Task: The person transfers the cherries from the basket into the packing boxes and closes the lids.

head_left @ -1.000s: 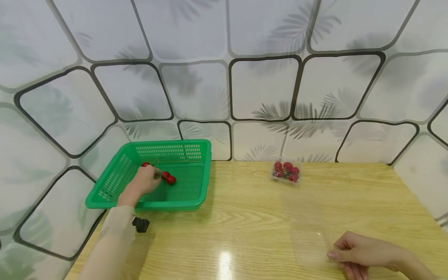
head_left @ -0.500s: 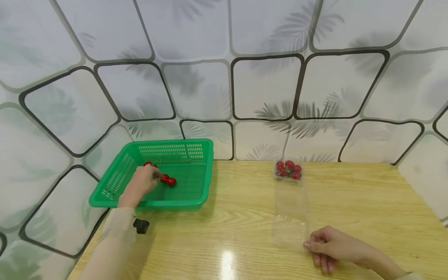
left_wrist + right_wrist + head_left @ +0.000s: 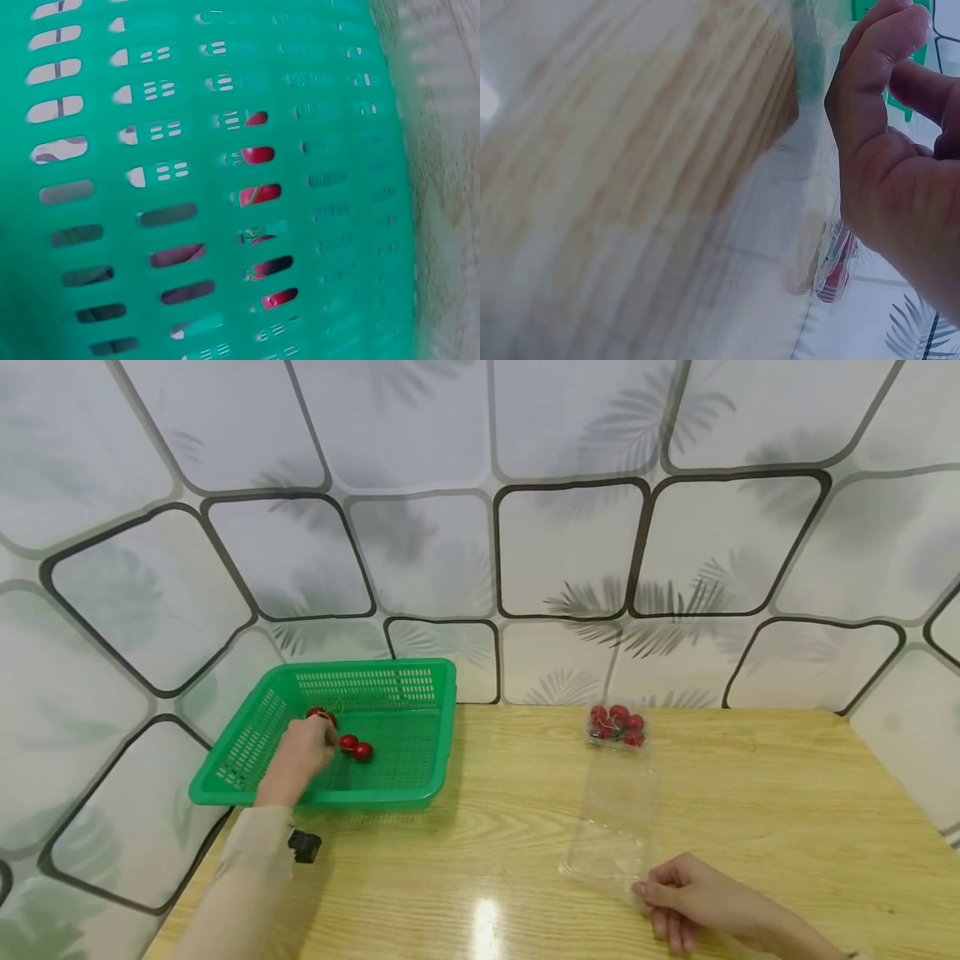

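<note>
My left hand reaches into a green plastic basket, its fingertips at the stem end of a pair of red cherries and appearing to pinch the stems. More cherries lie behind that hand. Through the basket's slotted wall, the left wrist view shows bits of red fruit and parts of the hand. My right hand pinches the near right edge of a clear, unfolded plastic box between thumb and fingers. In the right wrist view, that hand has curled fingers.
A second clear plastic box of several cherries sits at the table's back edge, by the patterned wall covering. The wooden table runs between basket and boxes. A small black device is by my left wrist.
My right hand has slid left along the table, bringing the clear box with it. The left hand has stayed in the basket, and the cherry pair has shifted slightly left.
</note>
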The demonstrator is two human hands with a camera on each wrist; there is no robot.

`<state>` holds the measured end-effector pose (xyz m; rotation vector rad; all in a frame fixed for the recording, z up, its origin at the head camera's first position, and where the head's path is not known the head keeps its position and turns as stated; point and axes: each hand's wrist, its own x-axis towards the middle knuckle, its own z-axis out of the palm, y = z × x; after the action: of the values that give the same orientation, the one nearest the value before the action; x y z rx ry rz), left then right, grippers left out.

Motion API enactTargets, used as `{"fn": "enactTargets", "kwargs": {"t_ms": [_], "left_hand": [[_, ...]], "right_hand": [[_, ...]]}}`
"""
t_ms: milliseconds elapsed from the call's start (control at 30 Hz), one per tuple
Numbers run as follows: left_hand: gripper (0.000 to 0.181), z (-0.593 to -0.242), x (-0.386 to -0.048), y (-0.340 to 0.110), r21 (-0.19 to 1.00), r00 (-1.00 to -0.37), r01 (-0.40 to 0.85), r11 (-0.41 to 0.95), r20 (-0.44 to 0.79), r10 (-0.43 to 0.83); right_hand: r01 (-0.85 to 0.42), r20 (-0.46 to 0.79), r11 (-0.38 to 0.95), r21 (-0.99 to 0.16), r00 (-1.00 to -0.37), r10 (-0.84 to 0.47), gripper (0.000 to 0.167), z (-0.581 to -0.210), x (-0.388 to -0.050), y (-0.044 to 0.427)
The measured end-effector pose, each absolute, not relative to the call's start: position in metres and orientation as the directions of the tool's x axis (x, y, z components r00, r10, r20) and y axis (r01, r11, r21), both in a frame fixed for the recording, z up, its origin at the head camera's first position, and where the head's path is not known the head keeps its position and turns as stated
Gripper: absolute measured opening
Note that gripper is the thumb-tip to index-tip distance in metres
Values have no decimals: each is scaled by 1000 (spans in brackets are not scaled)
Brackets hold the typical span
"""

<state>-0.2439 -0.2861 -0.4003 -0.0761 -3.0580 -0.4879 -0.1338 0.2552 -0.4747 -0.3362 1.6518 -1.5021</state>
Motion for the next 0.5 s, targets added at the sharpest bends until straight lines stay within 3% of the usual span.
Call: {"fn": "enactTargets", "kwargs": {"t_ms": [300,500], "left_hand": [[13,-400,-244,-287,295,-997,65,953,-25,76],[27,-398,-240,-290,300,-995,56,952,-60,78]], "right_hand": [[304,-380,235,-923,-643,-664,38,-476,-130,249],[284,-359,223,-932,-655,-665,42,-478,-130,247]]}}
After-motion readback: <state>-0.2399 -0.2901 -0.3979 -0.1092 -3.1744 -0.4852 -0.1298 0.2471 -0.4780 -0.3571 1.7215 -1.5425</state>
